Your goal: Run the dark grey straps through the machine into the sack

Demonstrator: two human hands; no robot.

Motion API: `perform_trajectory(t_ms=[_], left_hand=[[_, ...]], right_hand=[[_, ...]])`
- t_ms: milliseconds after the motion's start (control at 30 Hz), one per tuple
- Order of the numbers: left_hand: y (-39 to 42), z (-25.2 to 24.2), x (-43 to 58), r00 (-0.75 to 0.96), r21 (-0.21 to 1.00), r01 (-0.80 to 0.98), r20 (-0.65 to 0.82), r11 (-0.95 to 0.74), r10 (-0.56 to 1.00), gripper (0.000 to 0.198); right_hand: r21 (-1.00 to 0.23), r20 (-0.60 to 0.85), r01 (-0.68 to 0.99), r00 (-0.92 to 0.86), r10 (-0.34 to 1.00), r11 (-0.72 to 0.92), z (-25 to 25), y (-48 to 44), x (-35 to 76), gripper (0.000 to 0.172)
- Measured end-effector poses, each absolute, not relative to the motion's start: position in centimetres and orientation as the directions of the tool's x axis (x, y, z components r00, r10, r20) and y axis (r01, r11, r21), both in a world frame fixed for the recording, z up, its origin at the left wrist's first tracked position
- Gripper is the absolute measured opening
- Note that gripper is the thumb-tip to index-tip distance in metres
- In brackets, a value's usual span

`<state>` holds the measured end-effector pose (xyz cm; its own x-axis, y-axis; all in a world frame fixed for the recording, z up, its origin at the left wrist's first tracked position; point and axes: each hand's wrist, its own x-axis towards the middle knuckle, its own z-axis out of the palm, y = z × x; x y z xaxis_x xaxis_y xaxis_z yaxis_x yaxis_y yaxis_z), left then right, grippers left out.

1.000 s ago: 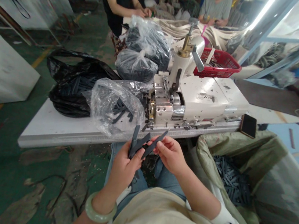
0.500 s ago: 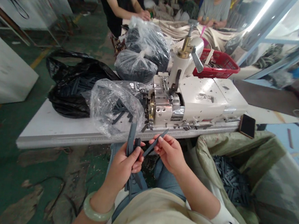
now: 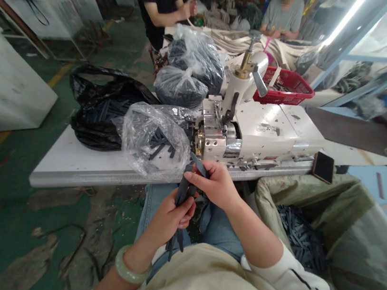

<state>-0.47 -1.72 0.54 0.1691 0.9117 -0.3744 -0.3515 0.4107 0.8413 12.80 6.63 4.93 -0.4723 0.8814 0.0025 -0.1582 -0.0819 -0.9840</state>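
Observation:
My left hand (image 3: 169, 216) is closed round a bundle of dark grey strips (image 3: 182, 196) that stands upright over my lap, its lower ends hanging below my fist. My right hand (image 3: 215, 181) pinches a single dark strip (image 3: 198, 164) just above that bundle, close to the front edge of the white table (image 3: 75, 167). A cream sewing machine (image 3: 253, 129) sits on the table right behind my hands. A clear plastic bag (image 3: 154, 139) with several loose dark strips lies left of the machine.
A black bag (image 3: 101, 108) and two tied clear bags (image 3: 185, 74) of strips sit further back. A red basket (image 3: 284, 86) stands behind the machine, a phone (image 3: 323, 167) at the table's right end. A large sack (image 3: 314, 229) holding strips is at my right. Two people work at the far table.
My right hand has moved left and up with its strip, from beside the bundle to just above it. The left hand has turned the bundle more upright and drawn it lower.

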Motion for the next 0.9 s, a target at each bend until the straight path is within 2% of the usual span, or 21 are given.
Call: perform_trajectory(t_ms=[100, 167, 233, 300, 400, 500, 600, 667, 767, 900], left_hand=[[-1.6, 0.3, -0.9, 0.163, 0.825, -0.38, -0.387, 0.419, 0.908, 0.034], [-1.3, 0.0, -1.2, 0.123, 0.814, -0.408, -0.399, 0.413, 0.909, 0.037], [-1.0, -0.3, -1.5, 0.075, 0.807, -0.426, -0.419, 0.409, 0.905, 0.04], [-0.9, -0.6, -1.7, 0.059, 0.798, -0.44, -0.431, 0.411, 0.9, 0.046], [-0.9, -0.5, -1.7, 0.124, 0.793, -0.439, -0.412, 0.423, 0.903, 0.054], [-1.0, 0.0, -1.9, 0.147, 0.795, -0.435, -0.401, 0.423, 0.904, 0.046], [-1.0, 0.8, -2.5, 0.068, 0.793, -0.493, -0.375, 0.358, 0.924, 0.037], [-0.8, 1.1, -3.0, -0.017, 0.806, -0.512, -0.354, 0.296, 0.935, 0.035], [-0.5, 1.2, -3.5, -0.096, 0.837, -0.482, -0.342, 0.257, 0.935, 0.037], [-0.2, 1.0, -3.7, -0.022, 0.88, -0.37, -0.33, 0.299, 0.944, 0.037]], right_hand=[[-0.93, -0.016, -0.354, -0.234, 0.972, -0.1, 4.9, 6.4, 12.9, 0.035], [-0.857, -0.11, -0.463, -0.263, 0.959, -0.225, 4.8, 6.0, 13.1, 0.036], [-0.806, -0.219, -0.44, -0.4, 0.89, -0.396, 4.3, 5.2, 13.1, 0.037], [-0.805, -0.304, -0.346, -0.458, 0.835, -0.482, 3.4, 4.2, 12.7, 0.037], [-0.864, -0.336, -0.239, -0.382, 0.861, -0.443, 1.8, 3.0, 11.6, 0.036], [-0.873, -0.318, -0.253, -0.352, 0.88, -0.417, 0.9, 2.7, 11.3, 0.033], [-0.757, -0.288, -0.397, -0.51, 0.81, -0.519, 1.0, 2.9, 11.9, 0.036], [-0.644, -0.261, -0.43, -0.654, 0.71, -0.633, 1.3, 3.0, 12.5, 0.034], [-0.543, -0.266, -0.345, -0.794, 0.547, -0.765, 1.3, 2.8, 13.1, 0.031], [-0.497, -0.272, -0.271, -0.853, 0.445, -0.824, 0.8, 2.3, 13.0, 0.026]])
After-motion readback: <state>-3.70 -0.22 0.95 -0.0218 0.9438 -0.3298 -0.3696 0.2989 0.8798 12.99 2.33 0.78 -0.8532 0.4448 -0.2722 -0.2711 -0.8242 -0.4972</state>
